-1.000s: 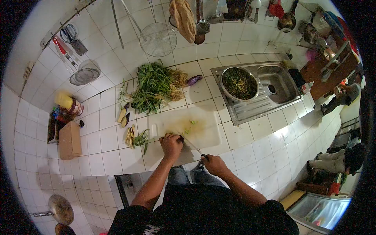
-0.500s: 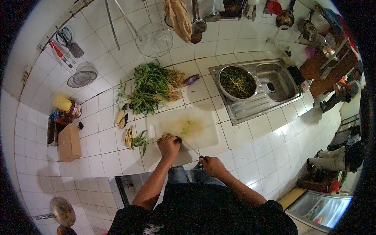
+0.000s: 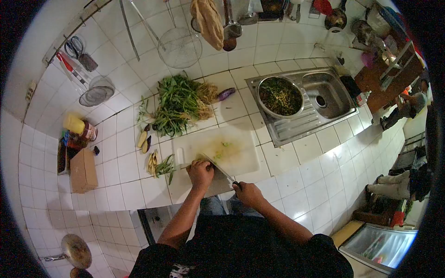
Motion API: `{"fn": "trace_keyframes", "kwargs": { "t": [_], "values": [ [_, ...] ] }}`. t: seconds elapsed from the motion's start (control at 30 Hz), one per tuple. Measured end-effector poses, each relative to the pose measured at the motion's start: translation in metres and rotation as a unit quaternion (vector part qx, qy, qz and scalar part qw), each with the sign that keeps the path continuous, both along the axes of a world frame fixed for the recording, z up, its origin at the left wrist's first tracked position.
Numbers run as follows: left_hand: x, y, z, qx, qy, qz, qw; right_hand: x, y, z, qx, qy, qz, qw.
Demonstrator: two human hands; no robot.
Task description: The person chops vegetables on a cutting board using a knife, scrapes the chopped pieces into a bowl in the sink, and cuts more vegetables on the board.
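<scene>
My right hand (image 3: 249, 194) grips the black handle of a kitchen knife (image 3: 222, 171). Its blade slants up and left over the near edge of a white cutting board (image 3: 248, 160). My left hand (image 3: 200, 175) is closed at that board's near edge, with its fingertips close beside the blade. Something small and dark shows at those fingers, but most of it is hidden and its kind cannot be told. Light green scraps (image 3: 225, 144) lie on the stained middle of the board. Left of it are cut stalks and green leaves (image 3: 165, 167) and pieces of eggplant (image 3: 142, 139).
Behind the board lies a heap of leafy greens (image 3: 176, 104) with a purple eggplant (image 3: 226, 94). A metal bowl of chopped greens (image 3: 280, 96) stands on the sink's drainboard (image 3: 287, 133). A cardboard box (image 3: 83, 171) sits at the left. Two people are farther off at right.
The knife has slid forward and left, so its tip now shows beyond my left fingertips. My right hand has shifted slightly up and left with it; my left hand stays nearly in place.
</scene>
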State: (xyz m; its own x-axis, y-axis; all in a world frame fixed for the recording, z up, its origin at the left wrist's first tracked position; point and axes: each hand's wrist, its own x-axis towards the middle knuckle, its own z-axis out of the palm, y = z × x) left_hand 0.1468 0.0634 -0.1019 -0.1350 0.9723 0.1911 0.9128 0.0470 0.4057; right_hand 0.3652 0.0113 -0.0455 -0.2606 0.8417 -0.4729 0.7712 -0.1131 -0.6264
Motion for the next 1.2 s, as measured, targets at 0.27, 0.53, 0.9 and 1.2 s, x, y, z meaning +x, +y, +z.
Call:
{"fn": "trace_keyframes", "kwargs": {
  "t": [0.27,0.53,0.9,1.2],
  "values": [
    [0.006,0.035,0.005,-0.008,0.049,-0.033,0.998,0.02,-0.008,-0.009,0.019,0.037,-0.029,0.999],
    [-0.025,0.014,0.014,0.034,-0.054,0.027,0.998,0.012,-0.015,-0.01,0.004,0.015,-0.002,1.0],
    [-0.066,0.015,-0.001,0.014,-0.038,-0.004,0.999,0.007,0.043,-0.019,-0.009,0.007,-0.05,0.999],
    [-0.052,0.043,-0.005,-0.007,-0.126,-0.036,0.991,0.0,0.034,-0.025,0.051,-0.028,-0.007,0.998]
  ]
}}
